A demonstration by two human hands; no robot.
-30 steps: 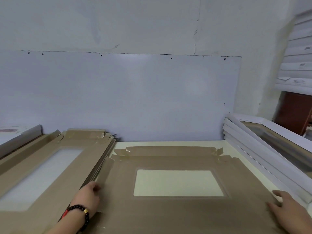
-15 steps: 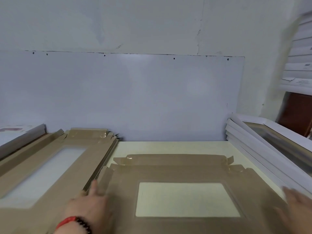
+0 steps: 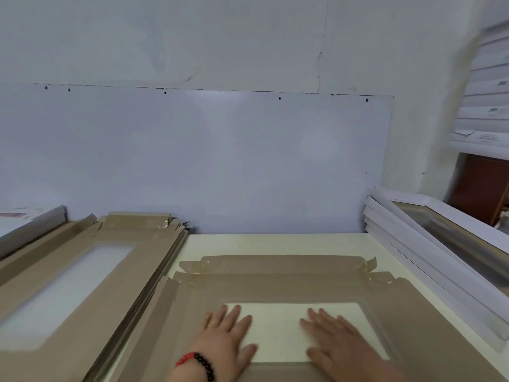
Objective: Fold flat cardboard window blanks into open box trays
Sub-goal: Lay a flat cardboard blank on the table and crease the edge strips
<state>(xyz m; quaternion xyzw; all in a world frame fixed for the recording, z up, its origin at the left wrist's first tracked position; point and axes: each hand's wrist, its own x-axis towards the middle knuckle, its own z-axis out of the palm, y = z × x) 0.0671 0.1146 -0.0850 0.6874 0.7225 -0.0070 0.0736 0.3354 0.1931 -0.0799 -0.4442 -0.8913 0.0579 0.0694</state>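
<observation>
Nearest the camera, the left hand (image 3: 225, 340) is lying flat with its grip wide, fingers straight and spread, pressing on the near left part of the clear window (image 3: 278, 329) of a flat cardboard blank (image 3: 275, 288). A bracelet (image 3: 197, 363) of red and dark beads is circling its wrist, and a thin ring seems to be sitting on one finger, though the view is too soft to be sure. Just beside it, the right hand (image 3: 338, 343) is also resting palm down, its grip wide too, fingers straight over the window's right half. Neither hand is holding anything.

The blank is lying flat on the pale desk (image 3: 275, 244), spreading outward from under both hands. Beyond the fingertips, its far flap (image 3: 286, 264) is lying unfolded, with glossy tape at its corners. Left of the left hand, a narrow side flap (image 3: 165, 296) is tilting up slightly.

Farther out from the left hand, a stack of brown blanks (image 3: 82, 271) is sitting on the desk, its top window showing white. Out from the right hand, a slanted pile of white trays (image 3: 429, 257) is leaning along the desk edge. Farthest off, a grey board (image 3: 192, 161) is standing against the wall.
</observation>
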